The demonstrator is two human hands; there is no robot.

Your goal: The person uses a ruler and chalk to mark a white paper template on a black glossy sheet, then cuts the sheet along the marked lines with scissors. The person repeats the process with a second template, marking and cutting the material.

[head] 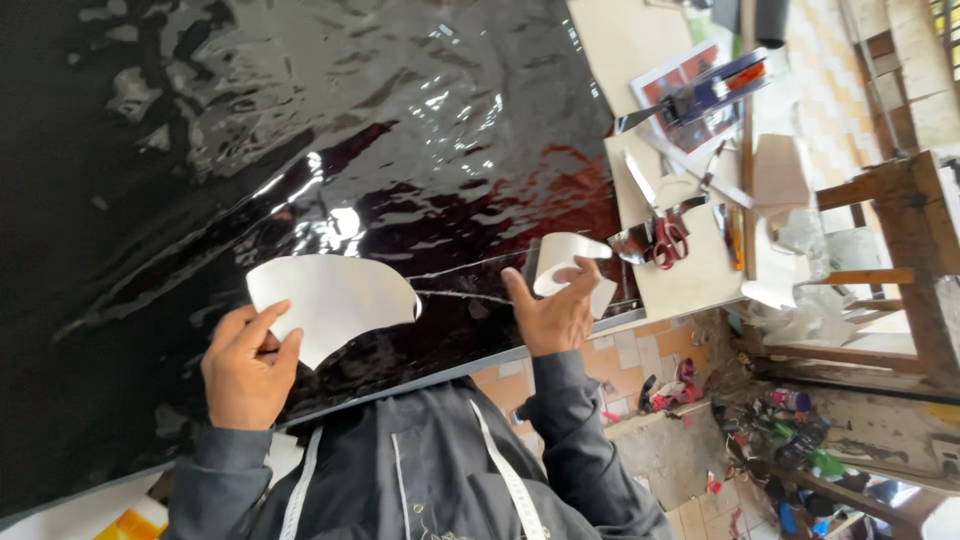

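Most of the view is taken up by a big glossy black sheet [330, 150] (some kind of shiny vinyl or patent material, full of ripples and reflections) that is spread across a pale worktable [680, 280]. A faint scored line is seen running across the sheet between the two hands. Off to the right, a tiled floor and a rough wooden frame [900, 270] are visible, with a heap of colourful scraps piled below it.

On the bare end of the table, a stapler-like tool [700, 95] is laid on some printed paper, and red-handled scissors [665, 238] are set near the sheet's edge.

A white paper pattern piece [335, 300] with a curved edge is gripped at its lower left corner by the left hand [245, 370], thumb on top and fingers curled under, and it is held flat against the black sheet. A smaller white piece [570, 262], curled up off the surface, is pinched between thumb and fingertips of the right hand [550, 315], just beside the sheet's near edge. The two pieces are kept apart, with the scored line between them.

A white measuring tape [505, 470] is draped over the dark jacket at the bottom.
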